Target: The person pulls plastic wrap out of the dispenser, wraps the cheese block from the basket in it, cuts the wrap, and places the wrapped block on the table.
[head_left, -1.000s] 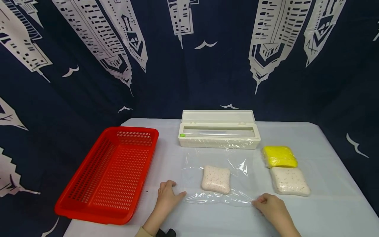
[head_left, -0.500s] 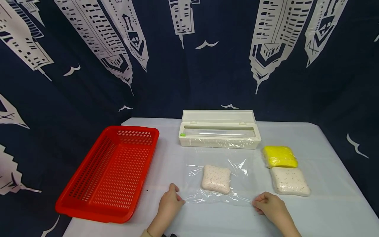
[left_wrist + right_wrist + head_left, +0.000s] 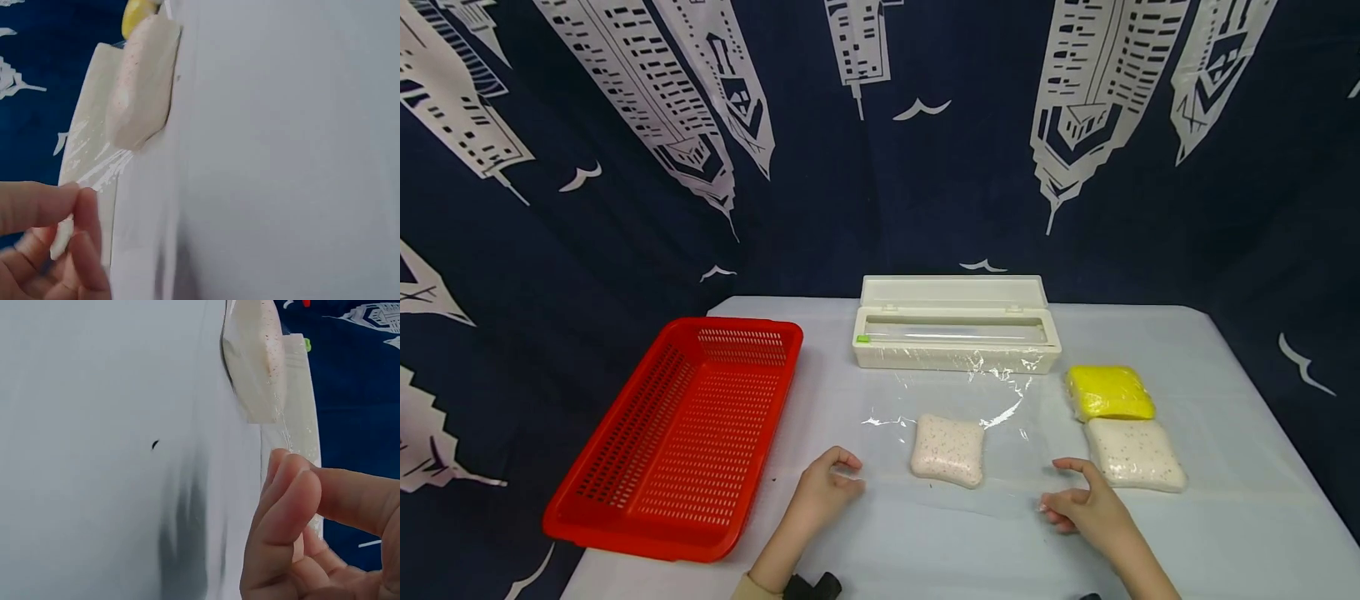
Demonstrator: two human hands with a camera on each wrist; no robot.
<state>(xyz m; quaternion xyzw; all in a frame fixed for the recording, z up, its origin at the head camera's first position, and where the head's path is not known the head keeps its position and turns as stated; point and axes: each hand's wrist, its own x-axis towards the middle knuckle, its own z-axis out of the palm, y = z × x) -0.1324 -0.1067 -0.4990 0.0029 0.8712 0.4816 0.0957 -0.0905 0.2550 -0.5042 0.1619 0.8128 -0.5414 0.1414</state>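
A sheet of cling film [image 3: 895, 467] stretches from the white cling film dispenser [image 3: 957, 358] toward me. On it sits a pale pink, speckled, pillow-shaped block [image 3: 947, 451]. My left hand [image 3: 825, 493] pinches the film's near left corner between thumb and fingertip; creases run to that pinch in the left wrist view. Opposite, my right hand [image 3: 1086, 504] holds the near right corner between thumb and fingers, its index finger lifted away in the head view. Both hands flank the block without touching it.
A red perforated basket [image 3: 677, 450] stands at the left. At the right, a film-wrapped yellow block [image 3: 1109, 392] lies against a whitish speckled block [image 3: 1135, 455]. The dispenser's lid [image 3: 953, 292] is raised at the back. A dark blue patterned cloth [image 3: 880, 192] hangs behind the white table.
The film's near edge has lifted and its bright creases have shifted. My left fingers have changed their bend, and my right index finger has straightened away from the thumb.
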